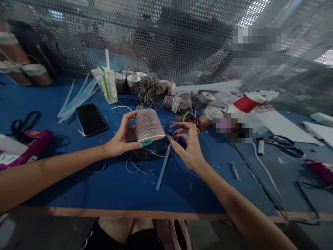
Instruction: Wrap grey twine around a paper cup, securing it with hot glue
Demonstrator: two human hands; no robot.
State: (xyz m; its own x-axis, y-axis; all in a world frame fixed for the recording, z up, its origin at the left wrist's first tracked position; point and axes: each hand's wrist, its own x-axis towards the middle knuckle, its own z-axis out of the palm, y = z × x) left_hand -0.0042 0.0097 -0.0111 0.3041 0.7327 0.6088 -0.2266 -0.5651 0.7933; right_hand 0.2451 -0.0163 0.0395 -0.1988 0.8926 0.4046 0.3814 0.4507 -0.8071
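A spool wound with pinkish-grey cord (149, 125) is tilted above the blue table, gripped at its left side by my left hand (123, 136). Something teal shows under the spool by my left thumb. My right hand (186, 143) is just right of the spool, its thumb and fingers bent near the spool's lower right edge. What its fingertips may hold is too small to make out. A translucent strip (163, 166) lies below my right fingertips, and a dark blue bundle (179, 133) shows behind them. Loose grey cord (136, 163) curls on the table under the spool.
A phone (91, 119) and clear strips (78, 97) lie left. A drink carton (109, 85), more spools (133, 83) and tangled cord (150, 89) stand behind. Scissors (286, 144) and a red-wrapped spool (248, 102) are right. A perforated metal screen (156, 38) rises behind the table.
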